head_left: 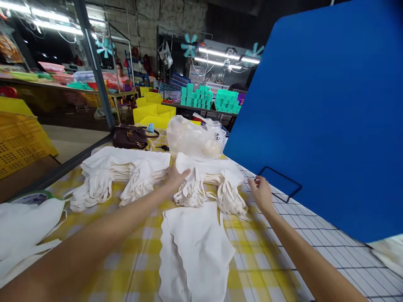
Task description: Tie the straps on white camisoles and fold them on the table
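Note:
My left hand (176,178) lies between two stacks of white garments, its thumb stretched out over the edge of the right stack (209,167). Its other fingers are partly hidden there. My right hand (262,193) is just right of that stack, thumb and fingers apart, beside the corner of a black rectangular outline (288,178) on a blue panel (315,109). Whether it touches the panel I cannot tell. The left stack (129,161) has thin straps bunched at its front. Closer to me lies a loose white garment (201,247) with a wavy edge.
A yellow checked cloth (147,251) covers the table. More white fabric (28,226) lies at the left. Behind the stacks are a clear plastic bag (192,136) and a dark handbag (129,137). A metal post (97,67) rises at left; a black-lined white surface (333,256) slopes at right.

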`<state>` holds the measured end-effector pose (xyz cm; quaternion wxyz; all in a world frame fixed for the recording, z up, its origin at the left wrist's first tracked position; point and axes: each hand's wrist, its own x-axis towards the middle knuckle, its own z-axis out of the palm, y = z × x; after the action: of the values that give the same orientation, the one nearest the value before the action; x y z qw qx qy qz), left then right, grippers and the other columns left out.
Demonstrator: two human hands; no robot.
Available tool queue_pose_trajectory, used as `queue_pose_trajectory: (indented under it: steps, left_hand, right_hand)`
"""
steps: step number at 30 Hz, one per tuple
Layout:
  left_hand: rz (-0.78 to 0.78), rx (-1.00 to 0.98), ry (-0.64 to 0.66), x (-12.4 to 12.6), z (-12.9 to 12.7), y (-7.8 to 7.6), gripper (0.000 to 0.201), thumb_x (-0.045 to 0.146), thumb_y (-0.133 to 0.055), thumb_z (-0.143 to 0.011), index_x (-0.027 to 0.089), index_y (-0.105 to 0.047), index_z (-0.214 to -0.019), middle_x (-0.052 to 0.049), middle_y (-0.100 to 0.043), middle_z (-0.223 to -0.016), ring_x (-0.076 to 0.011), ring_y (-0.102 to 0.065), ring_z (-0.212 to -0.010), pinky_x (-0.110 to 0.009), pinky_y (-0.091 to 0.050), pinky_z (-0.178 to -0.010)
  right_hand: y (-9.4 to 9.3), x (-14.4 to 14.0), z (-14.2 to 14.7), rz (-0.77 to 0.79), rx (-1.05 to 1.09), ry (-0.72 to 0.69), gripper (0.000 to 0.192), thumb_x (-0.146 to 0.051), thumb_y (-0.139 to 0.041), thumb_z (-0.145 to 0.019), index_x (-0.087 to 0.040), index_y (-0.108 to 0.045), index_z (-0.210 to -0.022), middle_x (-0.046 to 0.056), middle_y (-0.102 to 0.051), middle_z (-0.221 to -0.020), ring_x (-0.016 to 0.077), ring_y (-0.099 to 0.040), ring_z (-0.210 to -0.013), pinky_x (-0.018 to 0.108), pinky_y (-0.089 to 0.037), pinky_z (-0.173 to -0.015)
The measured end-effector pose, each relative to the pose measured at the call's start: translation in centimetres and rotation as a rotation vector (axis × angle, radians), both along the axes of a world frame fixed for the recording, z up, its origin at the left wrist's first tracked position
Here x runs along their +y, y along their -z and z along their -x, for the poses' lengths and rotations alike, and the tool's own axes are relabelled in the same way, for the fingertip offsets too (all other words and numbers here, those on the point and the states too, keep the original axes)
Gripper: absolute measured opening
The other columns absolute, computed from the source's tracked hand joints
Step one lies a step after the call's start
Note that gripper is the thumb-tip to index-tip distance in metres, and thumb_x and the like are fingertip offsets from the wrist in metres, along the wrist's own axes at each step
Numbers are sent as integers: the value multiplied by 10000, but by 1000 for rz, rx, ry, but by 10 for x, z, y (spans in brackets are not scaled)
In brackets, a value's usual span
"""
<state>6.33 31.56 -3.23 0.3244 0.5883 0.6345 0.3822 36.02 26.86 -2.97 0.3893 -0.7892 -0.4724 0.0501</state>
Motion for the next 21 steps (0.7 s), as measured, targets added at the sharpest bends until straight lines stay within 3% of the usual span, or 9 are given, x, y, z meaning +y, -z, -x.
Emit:
queue_pose_trajectory:
  steps: [2,4,7,10,13,15,18,21]
  left_hand:
    - [-2,146,70,-32,-12,4,801,477,-598,-700,149,-252,-1343,-191,-236,-1422,-316,-260,-1300,-408,-285,-996]
    - [55,271,153,-55,-24,5,854,429,-624,-687,169,-188,-1374,-193,-161,-1448,-351,-273,-1288,-449,-293,-984]
    - [128,360,242,-75,-31,0,794,256,-579,-726,142,-160,-1391,-218,-211,-1425,-352,-341,-1244,-460,-317,-965]
    - [88,435,277,-94,-17,-8,747,155,-518,-742,100,-160,-1395,-229,-228,-1418,-334,-312,-1264,-448,-301,-987]
    - [-20,522,331,-133,11,-7,763,187,-542,-742,129,-167,-1404,-197,-188,-1447,-323,-203,-1322,-459,-220,-1043]
    - [-47,512,448,-172,27,0,767,266,-575,-742,183,-195,-1403,-154,-184,-1462,-302,-155,-1343,-454,-180,-1069]
    - [5,448,651,-233,39,14,789,427,-603,-719,235,-242,-1394,-121,-176,-1474,-302,-113,-1353,-475,-149,-1080]
    - [59,428,677,-274,34,24,839,480,-629,-678,239,-258,-1390,-124,-167,-1476,-321,-81,-1355,-531,-99,-1070]
  right_hand:
    - [6,-27,24,6,-203,-171,512,-473,-438,-804,-158,-486,-1205,152,-523,-1164,288,-493,-1064,443,-390,-878]
    - [10,-44,50,44,-373,-317,516,-471,-441,-807,-200,-464,-1245,148,-459,-1264,297,-451,-1124,469,-388,-878]
    - [12,-54,67,188,-555,-515,399,-385,-476,-803,-248,-547,-1171,113,-378,-1369,321,-340,-1237,500,-376,-887]
    - [11,-64,51,273,-676,-623,328,-281,-472,-805,-245,-599,-1105,94,-381,-1380,318,-304,-1268,498,-368,-906]
    - [13,-88,28,127,-702,-558,393,-270,-459,-813,-192,-535,-1191,139,-391,-1356,312,-386,-1205,474,-406,-877]
    - [15,-112,27,2,-693,-556,392,-268,-437,-827,-164,-519,-1196,165,-446,-1288,310,-437,-1144,468,-426,-846]
    - [18,-156,50,-66,-645,-772,344,-265,-438,-843,-182,-532,-1163,141,-526,-1179,272,-482,-1081,436,-423,-866]
    - [22,-190,87,-27,-573,-1027,336,-274,-506,-817,-221,-542,-1147,113,-517,-1198,248,-470,-1097,397,-408,-890]
